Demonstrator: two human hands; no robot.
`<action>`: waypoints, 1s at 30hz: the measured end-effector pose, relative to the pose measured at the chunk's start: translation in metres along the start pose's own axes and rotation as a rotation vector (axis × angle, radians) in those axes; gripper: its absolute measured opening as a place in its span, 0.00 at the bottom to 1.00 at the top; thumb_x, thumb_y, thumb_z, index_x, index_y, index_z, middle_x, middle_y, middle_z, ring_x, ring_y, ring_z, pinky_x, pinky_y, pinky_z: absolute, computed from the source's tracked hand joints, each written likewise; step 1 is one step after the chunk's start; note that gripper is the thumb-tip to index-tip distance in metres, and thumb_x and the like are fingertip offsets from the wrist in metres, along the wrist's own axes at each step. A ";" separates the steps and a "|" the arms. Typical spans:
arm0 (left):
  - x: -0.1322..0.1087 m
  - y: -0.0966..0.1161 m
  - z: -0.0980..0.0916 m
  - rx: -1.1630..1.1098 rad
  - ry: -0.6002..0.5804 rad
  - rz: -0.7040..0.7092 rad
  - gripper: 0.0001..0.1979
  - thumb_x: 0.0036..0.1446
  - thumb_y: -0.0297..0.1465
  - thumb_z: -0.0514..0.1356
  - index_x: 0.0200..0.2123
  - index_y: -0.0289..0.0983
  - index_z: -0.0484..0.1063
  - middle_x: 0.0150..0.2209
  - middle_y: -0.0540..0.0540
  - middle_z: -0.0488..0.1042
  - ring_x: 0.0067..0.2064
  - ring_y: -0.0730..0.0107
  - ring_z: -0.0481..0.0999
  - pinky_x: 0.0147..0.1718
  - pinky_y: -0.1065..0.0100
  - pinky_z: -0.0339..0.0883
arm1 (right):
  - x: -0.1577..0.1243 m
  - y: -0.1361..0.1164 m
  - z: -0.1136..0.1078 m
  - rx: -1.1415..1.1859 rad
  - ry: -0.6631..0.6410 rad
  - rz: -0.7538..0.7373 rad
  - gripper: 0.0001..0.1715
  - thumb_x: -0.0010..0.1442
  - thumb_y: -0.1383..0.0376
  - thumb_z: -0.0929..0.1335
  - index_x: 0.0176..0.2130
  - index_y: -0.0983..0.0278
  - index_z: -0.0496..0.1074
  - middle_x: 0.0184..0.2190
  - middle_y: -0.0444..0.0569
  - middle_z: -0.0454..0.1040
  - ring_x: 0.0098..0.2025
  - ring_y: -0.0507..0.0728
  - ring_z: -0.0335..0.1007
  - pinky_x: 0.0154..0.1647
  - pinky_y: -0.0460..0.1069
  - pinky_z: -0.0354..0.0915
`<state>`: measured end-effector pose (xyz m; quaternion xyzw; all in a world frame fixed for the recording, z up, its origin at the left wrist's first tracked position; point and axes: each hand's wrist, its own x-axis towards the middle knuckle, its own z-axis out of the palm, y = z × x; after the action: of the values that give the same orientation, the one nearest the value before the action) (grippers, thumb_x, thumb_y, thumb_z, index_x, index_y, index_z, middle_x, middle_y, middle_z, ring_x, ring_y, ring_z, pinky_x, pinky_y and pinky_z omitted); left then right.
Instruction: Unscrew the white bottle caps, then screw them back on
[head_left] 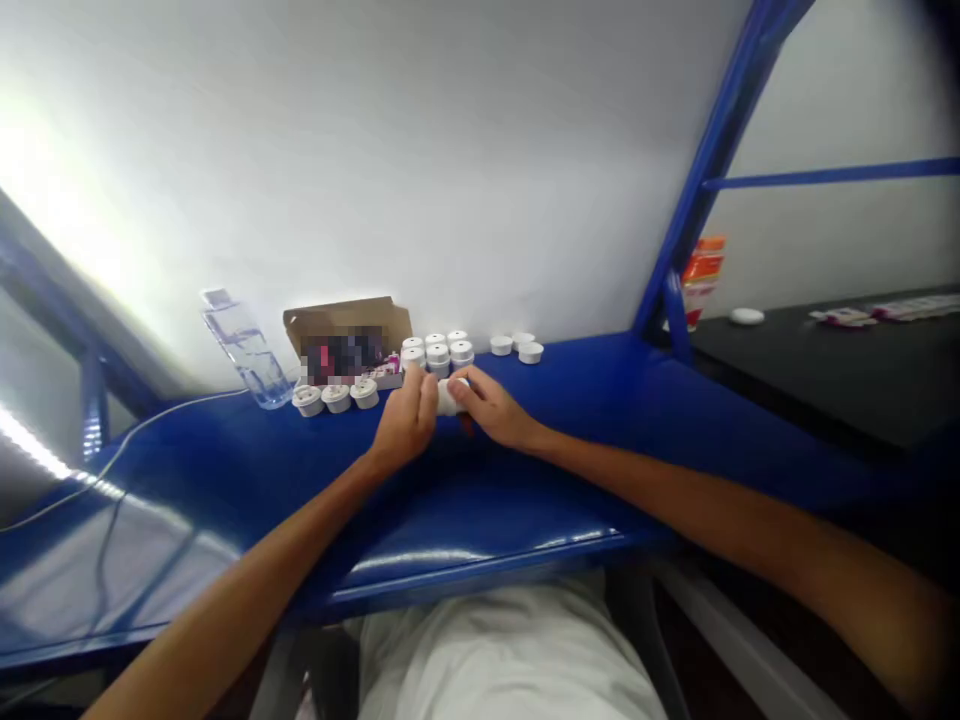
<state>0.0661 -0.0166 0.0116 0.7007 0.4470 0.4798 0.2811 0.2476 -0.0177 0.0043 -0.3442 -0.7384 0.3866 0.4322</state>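
Above the blue table, my left hand [409,415] and my right hand [496,408] meet at a small white plastic piece [447,398]. Fingers of both hands are closed on it from either side, with my right thumb lying on top; its exact kind cannot be made out. Something small and reddish [467,425] shows under my right fingers. Just beyond my hands stand stacked white round plastic units [437,356] with small holes on top. Left of my left hand are three white round units [336,397] with their insides showing.
Behind the units on the left is an open cardboard box [394,320], its contents blurred. A clear bottle [247,350] stands tilted in view beside it. Three white cups [530,352] sit near the wall. A blue post [694,180] rises between the blue table [585,430] and a black table [795,370].
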 end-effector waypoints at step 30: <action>0.013 -0.033 -0.016 -0.420 -0.285 -0.361 0.26 0.53 0.47 0.70 0.45 0.35 0.70 0.38 0.44 0.78 0.36 0.66 0.79 0.41 0.63 0.70 | 0.030 0.074 -0.061 -0.869 0.005 -0.063 0.20 0.64 0.54 0.68 0.50 0.64 0.73 0.47 0.55 0.79 0.48 0.63 0.75 0.50 0.54 0.68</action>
<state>0.0415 0.0094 -0.0043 0.5967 0.4114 0.4009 0.5604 0.3033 0.0588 -0.0287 -0.4721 -0.8417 0.0258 0.2607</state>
